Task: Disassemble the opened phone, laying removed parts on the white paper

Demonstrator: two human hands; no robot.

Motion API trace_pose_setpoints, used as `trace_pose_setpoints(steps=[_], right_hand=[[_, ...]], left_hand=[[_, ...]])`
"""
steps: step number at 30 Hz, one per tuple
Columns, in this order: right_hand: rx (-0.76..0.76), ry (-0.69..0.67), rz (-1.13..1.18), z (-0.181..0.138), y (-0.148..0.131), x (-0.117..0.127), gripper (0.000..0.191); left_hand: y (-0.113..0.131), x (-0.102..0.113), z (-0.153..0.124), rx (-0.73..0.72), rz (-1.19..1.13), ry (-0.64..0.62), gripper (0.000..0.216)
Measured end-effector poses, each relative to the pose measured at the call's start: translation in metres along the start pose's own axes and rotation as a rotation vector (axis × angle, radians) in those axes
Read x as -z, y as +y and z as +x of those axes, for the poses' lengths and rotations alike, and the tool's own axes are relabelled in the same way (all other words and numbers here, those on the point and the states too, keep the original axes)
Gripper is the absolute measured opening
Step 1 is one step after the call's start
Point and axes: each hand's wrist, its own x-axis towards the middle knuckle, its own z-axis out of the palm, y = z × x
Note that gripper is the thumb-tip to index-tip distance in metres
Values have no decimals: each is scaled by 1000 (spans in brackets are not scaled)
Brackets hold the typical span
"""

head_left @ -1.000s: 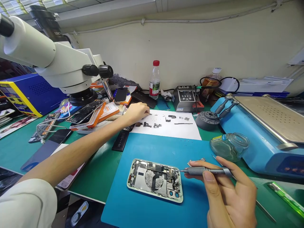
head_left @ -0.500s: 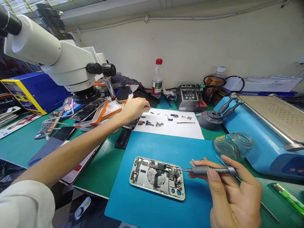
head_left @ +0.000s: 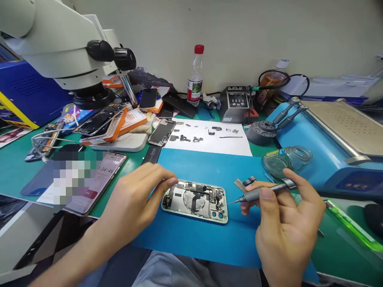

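Observation:
An opened phone housing (head_left: 179, 202) with a pale green frame lies on the blue mat (head_left: 191, 241), its inner parts exposed. My left hand (head_left: 137, 195) is at its upper left corner, thumb and forefinger pinched together; whatever they hold is too small to make out. My right hand (head_left: 287, 227) grips a grey precision screwdriver (head_left: 257, 194), with the tip just right of the housing's edge. Past that hand shows the end of a thin metal tool (head_left: 321, 233); I cannot tell if it is held. Small dark and metal parts (head_left: 249, 181) lie behind the screwdriver.
White paper (head_left: 215, 145) with several small phone parts lies behind the mat. A glass jar (head_left: 287, 161), screwdriver stand (head_left: 261, 132) and blue machine (head_left: 338, 159) stand right. At left are a microscope (head_left: 60, 52), stacked phones and a lit phone (head_left: 104, 179).
My left hand has come back from the white paper to the housing's upper left corner. The screwdriver tip has drawn slightly off the housing. The view has tilted down.

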Motion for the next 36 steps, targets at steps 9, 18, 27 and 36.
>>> trace_pose_setpoints(steps=[9,18,27,36], right_hand=[[212,-64,-167,-5,-2,-1,45],[218,-223,-261,-4,-22,-48,51],[358,-432,-332,-10,4,-68,69],[385,-469,-363,-12,6,-67,75]], left_hand=[[-24,-29,-20,136,-145,-45,14],[-31,-36,-23,120,-224,-116,16],[-36,-38,-25,134,-294,-101,13],[-34,-37,-25,164,-304,-44,17]])
